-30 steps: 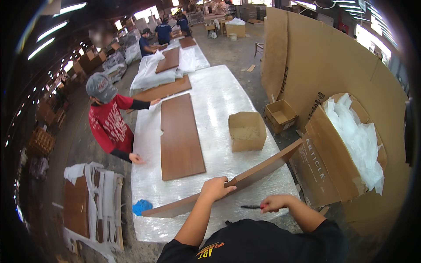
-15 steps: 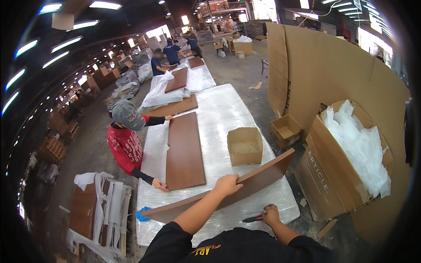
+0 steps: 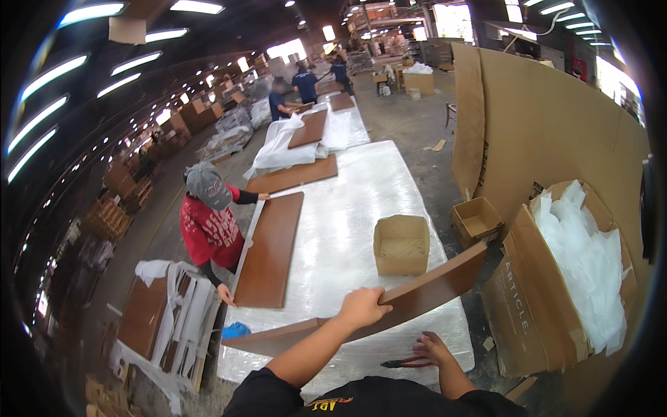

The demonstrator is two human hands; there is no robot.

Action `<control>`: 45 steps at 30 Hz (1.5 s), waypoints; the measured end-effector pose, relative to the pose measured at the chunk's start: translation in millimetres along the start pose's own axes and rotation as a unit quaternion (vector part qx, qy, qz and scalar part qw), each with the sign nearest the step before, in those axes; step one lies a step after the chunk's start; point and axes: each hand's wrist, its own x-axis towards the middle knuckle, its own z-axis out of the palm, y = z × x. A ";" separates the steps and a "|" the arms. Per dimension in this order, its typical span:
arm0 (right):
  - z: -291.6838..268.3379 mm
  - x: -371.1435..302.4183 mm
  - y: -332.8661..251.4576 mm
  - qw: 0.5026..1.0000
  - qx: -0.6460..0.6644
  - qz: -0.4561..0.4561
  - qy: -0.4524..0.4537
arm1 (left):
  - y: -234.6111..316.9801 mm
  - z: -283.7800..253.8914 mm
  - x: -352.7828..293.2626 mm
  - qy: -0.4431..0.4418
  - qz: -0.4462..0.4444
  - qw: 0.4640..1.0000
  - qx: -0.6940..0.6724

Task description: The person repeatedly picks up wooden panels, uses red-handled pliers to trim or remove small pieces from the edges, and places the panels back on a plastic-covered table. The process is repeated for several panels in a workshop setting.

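Note:
My left hand (image 3: 365, 308) is closed over the top edge of a long brown wooden panel (image 3: 434, 283), which stands tilted on its edge across the near end of the table. Beside the panel's near face, pliers with red handles and a dark head (image 3: 404, 363) lie on the table. My right hand (image 3: 432, 349) is at the handles' end, its fingers apart and not wrapped round them. A second brown panel (image 3: 271, 254) lies flat beyond mine, with a co-worker in a red shirt (image 3: 212, 222) holding its left edge with both hands.
The table (image 3: 351, 208) is wrapped in clear film. On it are an open cardboard box (image 3: 401, 247) and a crumpled blue thing (image 3: 236, 330). At right stands a large carton (image 3: 531, 299) full of white foam sheets, by a tall cardboard wall (image 3: 549, 125). Stacked panels (image 3: 149, 313) stand at left.
My right hand has loosened its fingers from the pliers. The co-worker has drawn the flat panel to the left, toward the table's edge. My left hand keeps its grip on the standing panel.

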 end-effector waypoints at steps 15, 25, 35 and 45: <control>253.6 -2.6 -107.9 0.930 0.232 -0.188 -0.213 | -115.4 -172.8 -118.5 0.254 0.073 0.871 -0.414; 315.6 31.7 -122.5 0.960 0.151 -0.217 -0.097 | -405.9 36.7 -184.3 0.194 -0.029 0.865 -0.462; 353.7 181.5 -130.4 0.989 0.121 -0.073 0.044 | -470.8 121.6 -100.2 0.332 -0.331 0.802 -0.370; 316.7 345.8 -48.7 0.978 0.057 0.121 0.159 | -508.2 160.2 -65.4 0.144 -0.498 0.779 -0.352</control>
